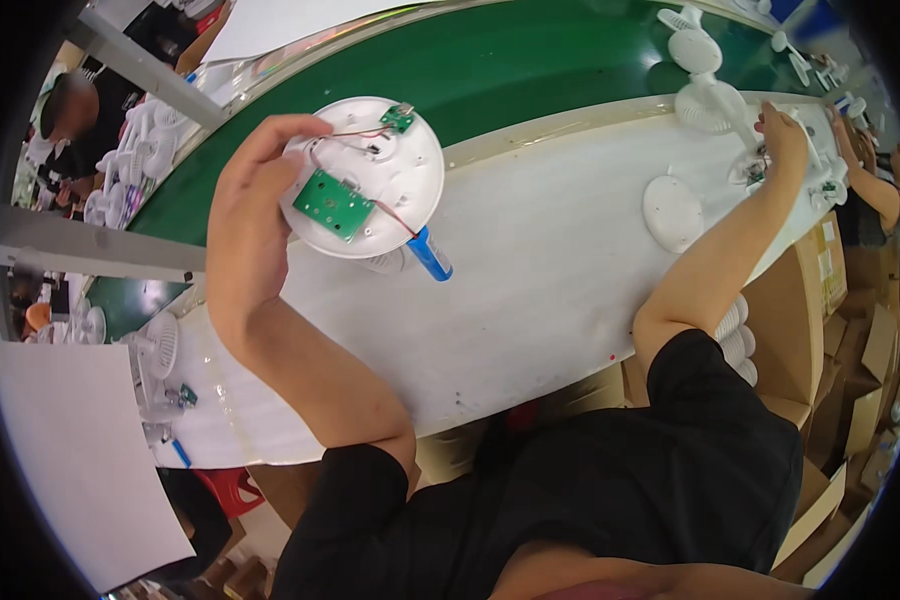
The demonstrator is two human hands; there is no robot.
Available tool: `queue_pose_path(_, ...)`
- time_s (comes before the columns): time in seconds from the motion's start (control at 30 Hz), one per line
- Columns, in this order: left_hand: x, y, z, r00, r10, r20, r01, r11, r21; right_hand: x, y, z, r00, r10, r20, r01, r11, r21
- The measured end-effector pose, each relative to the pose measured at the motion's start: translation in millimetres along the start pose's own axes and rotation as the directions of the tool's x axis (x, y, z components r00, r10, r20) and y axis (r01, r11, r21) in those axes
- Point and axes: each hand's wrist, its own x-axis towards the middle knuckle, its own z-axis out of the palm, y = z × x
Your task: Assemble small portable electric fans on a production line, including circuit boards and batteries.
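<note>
My left hand (255, 215) grips the rim of a white round fan base (415, 185), lifted above the table with its inside showing. A green circuit board (334, 205) lies in it, and a smaller green board (398, 118) sits at its far edge. Thin wires run between them. From a wire hangs a blue cylindrical battery (430, 254) at the base's near side. Far to the right, my right hand (788, 140) has its fingers curled beside a white fan (712, 106); what they hold is hidden.
A white oval cover (673, 214) lies on the white table (530, 310). Beyond runs a green conveyor belt (540, 75) carrying white fans. Cardboard boxes (785, 310) stand at the right. Another person's arm (870, 185) reaches in at the far right; more fans stand at the left.
</note>
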Motion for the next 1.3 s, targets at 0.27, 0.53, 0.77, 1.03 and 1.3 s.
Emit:
queue_pose_path(0.27,5,-5,10,0.993,0.089,-0.072,-0.064,0.952,0.298,-30,-26,-1,0.984,-0.163,0.067,0.133,0.934,0.331)
queue_pose_path(0.53,7,-6,22,0.944,0.171,-0.284,-0.145,0.983,0.109,-188,-166,7,0.635,-0.714,0.296,0.371,0.617,0.694)
queue_pose_path(0.77,24,-19,44,0.828,0.273,-0.491,-0.26,0.961,0.095,-255,-191,37,0.216,-0.73,0.648,-0.104,0.642,0.759)
queue_pose_path(1.03,28,-22,60,0.843,0.267,-0.467,-0.189,0.96,0.206,-276,-214,109,0.734,-0.622,0.273,-0.279,0.09,0.956)
queue_pose_path(1.3,23,-22,70,0.948,0.084,-0.306,-0.087,0.996,0.004,-251,-205,55,0.666,-0.71,0.226,0.02,0.321,0.947)
